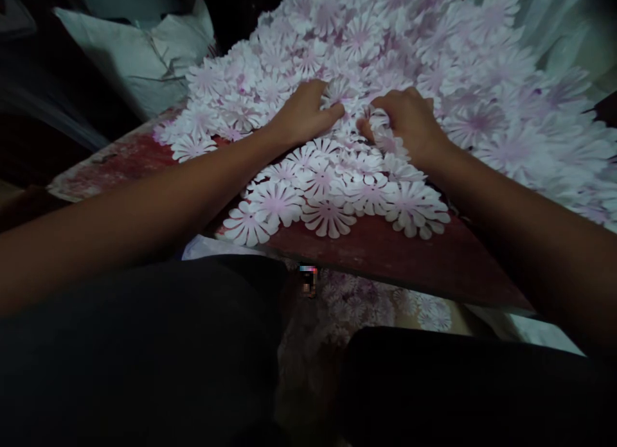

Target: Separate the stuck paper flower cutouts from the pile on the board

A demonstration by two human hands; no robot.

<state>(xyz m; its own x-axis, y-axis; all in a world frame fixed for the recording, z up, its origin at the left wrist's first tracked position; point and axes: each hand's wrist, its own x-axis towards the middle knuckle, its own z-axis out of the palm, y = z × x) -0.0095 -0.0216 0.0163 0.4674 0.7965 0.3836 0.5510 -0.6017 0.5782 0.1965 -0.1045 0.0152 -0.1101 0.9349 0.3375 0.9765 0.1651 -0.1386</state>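
Observation:
A large heap of white flower cut-outs (361, 36) with pale pink centres spreads over a dark red board. Both of my hands reach into its near side. My left hand (308, 113) has its fingers curled around a flower cut-out (339, 90), its thumb pointing right; the fingertips are partly hidden among petals. A short distance to the right, my right hand (409, 122) is closed on another flower cut-out (380, 118), with the thumb side facing left. Between my forearms, several loose cut-outs (328, 217) lie flat and overlapping near the board's front edge.
The red board (385, 251) ends just above my knees. A white sack (139, 61) stands at the back left, and pale plastic sheeting (559, 23) hangs at the back right. More cut-outs (357, 299) lie below the board between my legs.

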